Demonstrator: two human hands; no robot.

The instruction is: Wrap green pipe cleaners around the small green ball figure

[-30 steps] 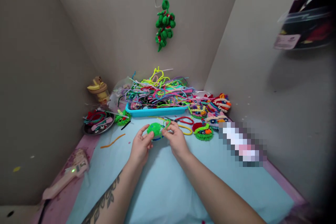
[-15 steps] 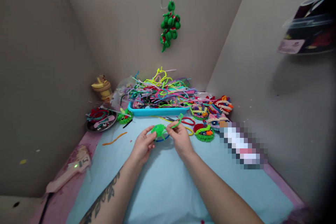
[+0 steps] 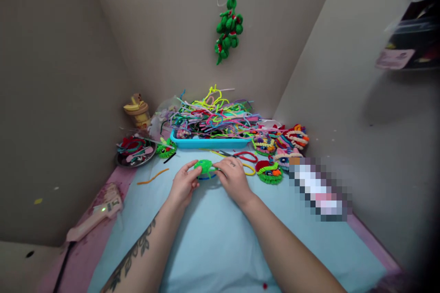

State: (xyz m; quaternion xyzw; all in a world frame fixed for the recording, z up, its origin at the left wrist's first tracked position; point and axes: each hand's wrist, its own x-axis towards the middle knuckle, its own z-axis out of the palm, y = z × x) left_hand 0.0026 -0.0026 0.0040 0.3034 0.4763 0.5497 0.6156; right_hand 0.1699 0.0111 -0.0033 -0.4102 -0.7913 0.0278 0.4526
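My left hand [image 3: 183, 183] pinches a bright green, fuzzy pipe-cleaner piece [image 3: 203, 165] between thumb and fingers, above the blue cloth. My right hand [image 3: 235, 181] is closed at the piece's right side, its fingertips on a green pipe cleaner end that is mostly hidden behind them. Just under the green piece a blue curved strip [image 3: 210, 176] shows; whether it is attached cannot be made out. Red-handled scissors [image 3: 246, 155] and a yellow loop handle [image 3: 249, 170] lie just beyond my right hand.
A blue tray [image 3: 213, 143] heaped with pipe cleaners stands at the back. Finished pipe-cleaner faces [image 3: 270, 173] lie right, another green one [image 3: 166, 148] left. A metal bowl [image 3: 137, 163], an orange pipe cleaner [image 3: 153, 176] and a pink glue gun [image 3: 98, 219] are left. A green bunch [image 3: 229, 29] hangs above.
My right hand has turned over, its back now upward, and moved in closer to the green piece. The green strip that stuck up from its fingers no longer shows. The view has shifted slightly.
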